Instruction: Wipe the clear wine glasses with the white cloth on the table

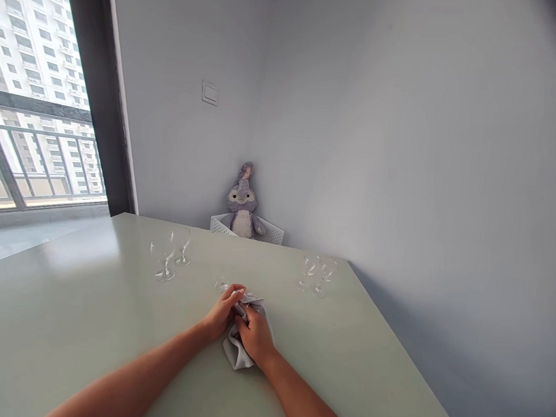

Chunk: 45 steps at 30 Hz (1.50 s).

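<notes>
Low in the centre of the frame, both hands meet on the pale surface [93, 323]; the right hand [254, 336] is closed over a grey cloth [237, 351], and the left hand [222, 313] grips a small clear glass [222, 285] that lies just above its fingertips, apparently on its side, its axis hard to tell. Farther up, two stemmed glasses [171, 256] stand at left and another pair [318, 275] at right; beyond, a plush rabbit [242, 204] sits in the wall corner.
</notes>
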Available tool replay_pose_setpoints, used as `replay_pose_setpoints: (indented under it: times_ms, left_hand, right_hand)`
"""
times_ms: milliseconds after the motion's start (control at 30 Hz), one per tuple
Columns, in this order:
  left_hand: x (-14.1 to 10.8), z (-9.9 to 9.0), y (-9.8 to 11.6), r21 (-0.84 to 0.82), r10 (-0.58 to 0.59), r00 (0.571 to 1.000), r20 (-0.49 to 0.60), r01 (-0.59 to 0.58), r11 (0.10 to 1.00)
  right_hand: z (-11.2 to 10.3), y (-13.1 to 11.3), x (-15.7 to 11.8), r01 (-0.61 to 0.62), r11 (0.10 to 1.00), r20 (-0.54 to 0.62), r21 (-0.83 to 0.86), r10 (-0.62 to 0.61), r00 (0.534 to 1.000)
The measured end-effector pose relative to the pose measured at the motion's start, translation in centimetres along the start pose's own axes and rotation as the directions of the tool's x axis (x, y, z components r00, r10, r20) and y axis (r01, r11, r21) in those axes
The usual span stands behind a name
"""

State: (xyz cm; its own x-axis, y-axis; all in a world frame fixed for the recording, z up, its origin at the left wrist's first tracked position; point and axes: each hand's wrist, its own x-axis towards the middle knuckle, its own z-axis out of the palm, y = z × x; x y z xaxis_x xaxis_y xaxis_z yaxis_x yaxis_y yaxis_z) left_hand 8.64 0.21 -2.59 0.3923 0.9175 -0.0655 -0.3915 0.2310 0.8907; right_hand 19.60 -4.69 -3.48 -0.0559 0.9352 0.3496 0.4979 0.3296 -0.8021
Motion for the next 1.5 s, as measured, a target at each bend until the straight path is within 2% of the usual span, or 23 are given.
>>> replay_pose_setpoints:
  times_ms: [100,367,467,533,600,700,733,767,800,833,900,967,1033,1067,1133,1167,1233,1300,1333,1367,1400,1433,1500]
  left_hand:
    - [0.0,0.1,0.0,-0.006,0.005,1.000,-0.003,-0.005,1.000]
    - [-0.1,0.2,0.0,0.003,0.012,1.000,-0.019,-0.012,1.000]
    - [0.0,0.2,-0.1,-0.034,-0.001,1.000,-0.005,0.001,0.999]
    - [0.0,0.2,-0.2,-0.085,-0.024,0.999,0.026,0.026,0.996]
    - [0.0,0.2,-0.3,-0.136,-0.012,0.999,0.048,0.019,0.991]
    - [-0.1,0.3,-0.3,-0.148,0.041,0.998,0.040,-0.035,0.988]
    - [0.0,0.3,-0.2,-0.130,0.051,0.998,0.043,-0.045,0.990]
    - [0.0,0.3,-0.1,-0.105,0.062,0.997,0.050,-0.056,0.993]
    - [0.1,0.2,0.1,-0.074,0.073,0.995,0.062,-0.069,0.995]
    - [0.2,0.1,0.3,-0.037,0.085,0.993,0.078,-0.082,0.996]
    - [0.4,-0.3,0.9,0.073,0.088,0.991,0.098,-0.095,0.993]
    - [0.5,-0.5,1.2,0.219,0.061,0.995,0.080,-0.077,0.973]
    - [0.5,-0.6,1.1,0.339,0.046,0.999,0.018,-0.049,0.940]
    - [0.4,-0.5,1.0,0.360,0.048,0.999,-0.010,-0.042,0.932]
    - [0.0,-0.2,0.5,0.315,0.064,0.997,-0.037,-0.050,0.948]
    - [-0.2,0.0,0.3,0.260,0.077,0.996,-0.038,-0.065,0.964]
    - [-0.6,0.4,0.2,0.137,0.108,0.994,-0.020,-0.105,0.985]
    - [-0.8,0.6,0.4,0.065,0.132,0.991,0.012,-0.132,0.989]
    - [-0.8,0.6,0.6,0.050,0.139,0.990,0.031,-0.140,0.989]
    - [-0.8,0.5,0.9,0.046,0.142,0.989,0.046,-0.145,0.988]
    - [-0.7,0.5,1.2,0.052,0.142,0.989,0.051,-0.145,0.988]
    - [-0.6,0.4,1.4,0.070,0.137,0.990,0.042,-0.139,0.988]
    - [-0.3,0.2,1.7,0.144,0.103,0.995,0.006,-0.103,0.984]
  right_hand:
    - [0.1,0.2,0.0,0.042,0.999,0.014,0.026,-0.042,0.999]
    - [0.1,0.2,-0.1,0.043,0.993,-0.004,0.114,-0.043,0.999]
    - [0.1,0.6,0.1,-0.057,0.959,0.017,0.279,0.054,0.998]
    - [-0.1,1.1,0.4,-0.207,0.871,0.081,0.446,0.191,0.978]
    - [-0.5,1.3,0.7,-0.316,0.705,0.146,0.635,0.292,0.945]
    - [-1.4,1.0,0.9,-0.321,0.418,0.190,0.850,0.326,0.926]
    - [-1.7,0.7,0.9,-0.309,0.359,0.191,0.881,0.328,0.925]
    - [-1.9,0.4,0.7,-0.300,0.338,0.189,0.892,0.324,0.927]
    - [-2.1,0.1,0.4,-0.298,0.360,0.186,0.884,0.314,0.931]
    - [-2.1,-0.2,0.1,-0.303,0.420,0.186,0.856,0.296,0.937]
    - [-1.8,-0.5,-0.7,-0.298,0.607,0.170,0.737,0.260,0.950]
    - [-1.2,-0.7,-1.5,-0.211,0.799,0.081,0.563,0.200,0.976]
    - [-0.7,-0.7,-1.8,-0.111,0.899,-0.018,0.423,0.131,0.991]
    - [-0.6,-0.7,-1.8,-0.101,0.912,-0.032,0.397,0.124,0.992]
    - [-0.7,-0.7,-1.5,-0.174,0.874,0.018,0.453,0.186,0.982]
    - [-1.0,-0.7,-1.2,-0.239,0.816,0.061,0.525,0.244,0.968]
    - [-1.6,-0.7,-0.6,-0.342,0.636,0.139,0.692,0.347,0.928]
    - [-2.1,-0.7,-0.2,-0.371,0.446,0.195,0.815,0.392,0.899]
    - [-2.3,-0.7,-0.1,-0.371,0.383,0.211,0.846,0.399,0.892]
    - [-2.3,-0.7,0.0,-0.369,0.361,0.217,0.857,0.398,0.892]
    - [-2.3,-0.8,-0.1,-0.364,0.384,0.208,0.849,0.389,0.897]
    - [-2.2,-0.8,-0.3,-0.355,0.450,0.185,0.820,0.380,0.907]
    - [-1.8,-1.1,-0.9,-0.289,0.677,0.080,0.677,0.322,0.943]
